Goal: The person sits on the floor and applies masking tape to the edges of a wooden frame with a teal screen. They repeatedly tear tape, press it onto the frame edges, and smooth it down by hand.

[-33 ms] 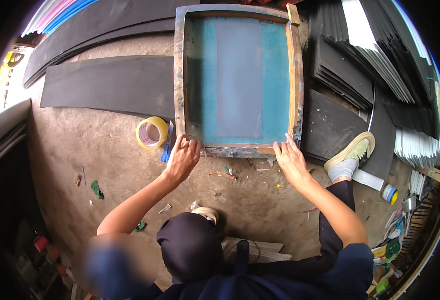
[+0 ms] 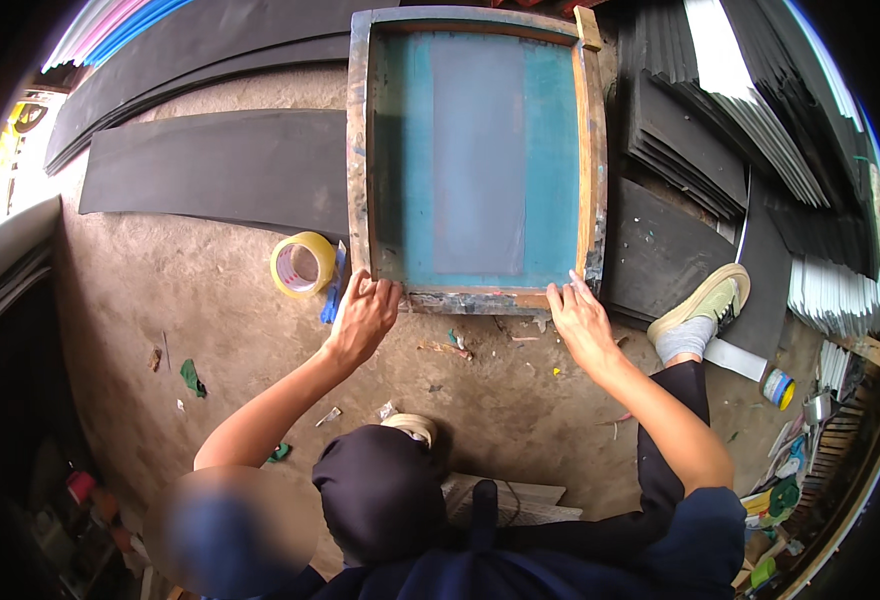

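Fingers [image 2: 384, 296] are curled onto the near corners of the thing, left hand [image 2: 362, 328] on the left corner and right hand [image 2: 584, 322] on the right, and both look closed on the wood; can't see the undersides, so no clue how deep the hold goes.

The thing itself is a big rectangular paint-stained wooden frame [image 2: 360, 150] with a smooth teal sheet stretched inside it and a long grey panel [image 2: 478, 160] down the middle. It's straight ahead of the person, low over the brown concrete floor [image 2: 220, 310], between a long matte black sheet [image 2: 215, 165] on the left and another flat black sheet [image 2: 657, 245] on the right. Can't tell if its near edge is resting or slightly lifted.

My guess: stiff rails, moderate weight, awkward more than heavy, since from this end the far side would want to droop. Bare wood should grip fine, though any wet smears could be slick. The stretched middle is probably the fragile bit, so I'd stay on the rails, and these wide-apart corners look good for keeping it level.
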A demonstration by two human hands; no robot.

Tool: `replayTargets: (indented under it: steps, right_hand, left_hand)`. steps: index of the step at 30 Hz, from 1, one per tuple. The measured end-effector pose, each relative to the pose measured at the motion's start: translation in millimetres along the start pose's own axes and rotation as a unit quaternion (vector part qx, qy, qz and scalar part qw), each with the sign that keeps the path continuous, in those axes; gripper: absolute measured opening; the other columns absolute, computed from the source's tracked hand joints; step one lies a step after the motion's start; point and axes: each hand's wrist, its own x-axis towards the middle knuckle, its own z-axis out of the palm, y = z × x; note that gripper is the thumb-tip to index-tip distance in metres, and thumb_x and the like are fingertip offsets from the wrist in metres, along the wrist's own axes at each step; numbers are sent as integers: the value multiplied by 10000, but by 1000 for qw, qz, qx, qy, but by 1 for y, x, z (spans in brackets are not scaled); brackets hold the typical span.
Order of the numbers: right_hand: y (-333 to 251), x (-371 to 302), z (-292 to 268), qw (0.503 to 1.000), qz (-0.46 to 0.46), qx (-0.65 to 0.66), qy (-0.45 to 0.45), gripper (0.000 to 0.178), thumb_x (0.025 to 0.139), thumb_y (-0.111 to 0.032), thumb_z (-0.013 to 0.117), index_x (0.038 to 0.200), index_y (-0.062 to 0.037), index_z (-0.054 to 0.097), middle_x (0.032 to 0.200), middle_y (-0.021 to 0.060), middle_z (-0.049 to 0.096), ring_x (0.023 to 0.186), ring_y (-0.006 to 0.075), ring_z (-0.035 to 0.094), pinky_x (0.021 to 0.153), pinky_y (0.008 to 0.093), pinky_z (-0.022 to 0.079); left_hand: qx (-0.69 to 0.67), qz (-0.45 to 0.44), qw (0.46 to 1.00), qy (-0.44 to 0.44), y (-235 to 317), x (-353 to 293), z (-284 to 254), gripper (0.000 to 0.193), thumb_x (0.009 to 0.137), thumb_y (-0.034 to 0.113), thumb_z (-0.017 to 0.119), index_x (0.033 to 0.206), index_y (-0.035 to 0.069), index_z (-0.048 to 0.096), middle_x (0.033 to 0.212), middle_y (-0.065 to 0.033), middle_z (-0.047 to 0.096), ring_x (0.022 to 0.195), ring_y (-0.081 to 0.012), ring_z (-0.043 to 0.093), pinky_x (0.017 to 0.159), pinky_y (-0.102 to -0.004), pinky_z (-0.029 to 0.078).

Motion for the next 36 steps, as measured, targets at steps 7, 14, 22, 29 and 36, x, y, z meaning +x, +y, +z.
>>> replayTargets:
  steps: [7,14,22,29,36]
  right_hand:
    - [-9,9,7,997,70,45,1,328,711,-15,570,1034,28,530,904,152,559,947,252,552,978,369,388]
    - [-62,42,2,967,83,223,95,370,736,-14,543,1088,100,519,1038,213,557,1014,315,521,976,421,380]
    - [-35,28,10,961,37,252,110,383,730,50,576,1112,23,554,1067,136,599,1026,244,561,906,360,462]
    - [0,5,-1,992,30,112,52,367,722,7,569,1087,10,536,1036,126,608,1021,245,574,1046,407,334]
    - [12,-2,13,986,14,123,114,345,700,1,550,1044,32,546,950,148,612,939,237,592,1035,394,354]
  left_hand:
    - [-54,-14,998,4,-5,8,2,397,782,149,600,1153,36,513,1023,-87,562,971,-185,556,918,-413,338]
    - [-275,82,953,96,52,63,3,450,759,90,604,1175,-29,478,1059,-154,581,992,-265,566,866,-349,477]
    - [-65,47,996,39,18,25,9,512,730,53,581,1220,-17,449,1124,-137,547,1021,-245,548,873,-334,466]
    - [36,-9,999,12,7,3,-4,433,748,76,536,1172,10,481,1038,-68,529,990,-177,528,998,-438,267]
    - [-20,-40,998,39,3,1,0,410,785,95,540,1190,66,489,1062,-41,549,992,-179,521,922,-443,293]
